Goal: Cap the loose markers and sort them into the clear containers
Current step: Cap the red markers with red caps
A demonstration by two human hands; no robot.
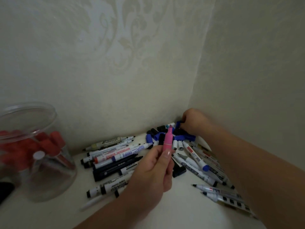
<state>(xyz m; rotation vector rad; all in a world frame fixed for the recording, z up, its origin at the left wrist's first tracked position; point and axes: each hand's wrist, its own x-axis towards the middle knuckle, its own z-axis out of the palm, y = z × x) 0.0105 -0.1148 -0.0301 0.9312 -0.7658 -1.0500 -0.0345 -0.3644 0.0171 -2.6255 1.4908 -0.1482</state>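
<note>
The left hand [153,169] is closed around a pink marker [168,140], thumb and fingers gripping its lower barrel, so that it stands nearly upright above the middle of the desk [173,207]; its tip is uncapped and points away from the person. The right hand [195,121] reaches into the far corner where the two walls [115,63] meet, fingers curled down and pinching a blue cap [178,124] at the edge of a heap of loose caps [157,134] — blue and black ones, lying against each other. Nearer the person, uncapped markers [115,156] lie scattered flat across the desk, mostly white and black barrels, some crossing one another, and more run under the right forearm. At the left edge stands a clear round container [49,182], open at the top, with red-capped markers [47,142] leaning inside it — well apart from both hands.
</note>
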